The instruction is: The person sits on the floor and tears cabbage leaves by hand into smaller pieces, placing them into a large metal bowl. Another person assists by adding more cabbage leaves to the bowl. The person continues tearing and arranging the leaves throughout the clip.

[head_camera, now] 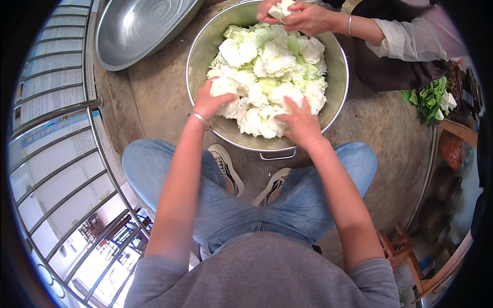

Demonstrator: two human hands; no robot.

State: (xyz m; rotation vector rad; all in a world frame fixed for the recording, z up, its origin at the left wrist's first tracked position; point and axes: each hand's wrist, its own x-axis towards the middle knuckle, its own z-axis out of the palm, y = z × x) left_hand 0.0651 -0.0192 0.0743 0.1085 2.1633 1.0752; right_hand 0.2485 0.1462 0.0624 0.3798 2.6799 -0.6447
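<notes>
A wide, deep metal basin (335, 111) stands in front of my knees, heaped with pale green and white cabbage leaves (269, 63). At the heap's left side, my left hand (212, 101) curls its thumb and fingers around a cabbage piece (223, 86). My right hand (302, 121) lies over the front right of the heap. Its fingers are spread and slightly blurred, touching leaves without a clear grip. Across the basin, another person's hands (304, 19) hold a white cabbage piece (282, 9) above the rim.
A second, shallow metal basin (134, 30) tilts at the upper left. Metal bars (57, 111) run along the left side. Leafy greens (431, 100) lie at the right, above a wooden stool (396, 246). The basin's handle (278, 155) faces my shoes (227, 169) on the concrete floor (385, 154).
</notes>
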